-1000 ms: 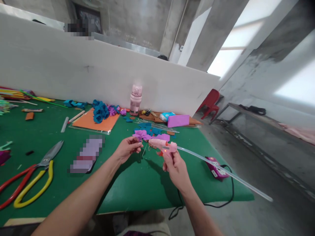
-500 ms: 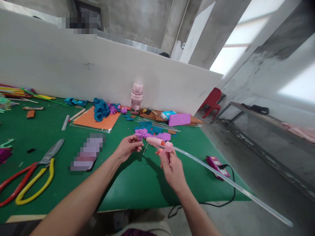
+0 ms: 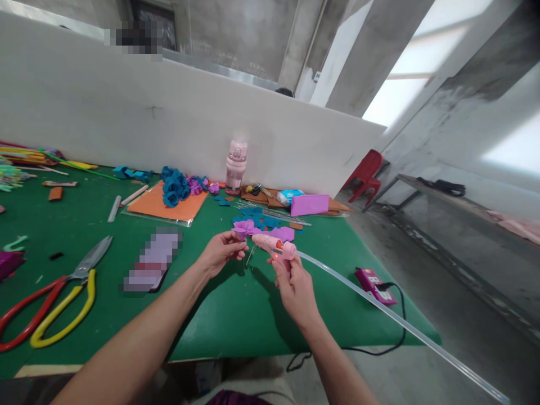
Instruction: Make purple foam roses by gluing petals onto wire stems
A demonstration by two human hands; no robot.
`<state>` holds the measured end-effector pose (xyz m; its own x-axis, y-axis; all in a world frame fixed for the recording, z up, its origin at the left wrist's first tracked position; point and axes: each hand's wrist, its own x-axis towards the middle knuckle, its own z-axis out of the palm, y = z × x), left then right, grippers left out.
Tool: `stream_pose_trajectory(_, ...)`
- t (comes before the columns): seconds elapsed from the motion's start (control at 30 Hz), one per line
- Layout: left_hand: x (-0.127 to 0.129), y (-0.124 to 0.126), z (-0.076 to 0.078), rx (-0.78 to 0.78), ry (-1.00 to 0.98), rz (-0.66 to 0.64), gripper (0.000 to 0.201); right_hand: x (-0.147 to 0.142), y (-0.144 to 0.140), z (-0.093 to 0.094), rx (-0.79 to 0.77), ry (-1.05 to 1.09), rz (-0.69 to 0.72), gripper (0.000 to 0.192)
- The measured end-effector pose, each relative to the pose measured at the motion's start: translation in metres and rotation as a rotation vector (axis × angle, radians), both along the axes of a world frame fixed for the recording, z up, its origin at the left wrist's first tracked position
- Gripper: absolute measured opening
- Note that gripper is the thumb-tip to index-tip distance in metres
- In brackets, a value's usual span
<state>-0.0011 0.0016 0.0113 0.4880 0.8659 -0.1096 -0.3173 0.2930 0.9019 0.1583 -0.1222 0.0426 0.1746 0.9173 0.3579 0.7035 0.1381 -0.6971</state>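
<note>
Over the middle of the green table, my left hand (image 3: 223,253) pinches a purple paper flower (image 3: 243,229) by its lower part; what exactly lies between the fingertips is partly hidden. My right hand (image 3: 294,287) is wrapped round the handle of a pink hot glue gun (image 3: 274,247), its nozzle close to the flower. From the back of the gun a long clear glue stick (image 3: 379,304) runs out to the lower right. Behind the gun lie purple paper petals (image 3: 282,233) and teal paper pieces (image 3: 270,221).
Large scissors (image 3: 78,281) with red and yellow handles and a blurred phone (image 3: 154,259) lie to the left. Teal paper flowers (image 3: 175,185) rest on an orange sheet (image 3: 185,211). A pink bottle (image 3: 235,169) stands by the white partition. A purple power box (image 3: 373,286) with a black cable lies right.
The whole view has shifted slightly. Both hands keep nearly the same pose, with the glue gun nozzle still beside the purple flower.
</note>
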Motion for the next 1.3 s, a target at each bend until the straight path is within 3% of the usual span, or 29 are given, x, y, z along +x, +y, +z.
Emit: stream_pose_trajectory(1.3,0.0007,0.0008,-0.0006,0.008,0.004,-0.012,0.028,-0.0077,0.0030,0.0008,0.090,-0.107,-0.029,0.030)
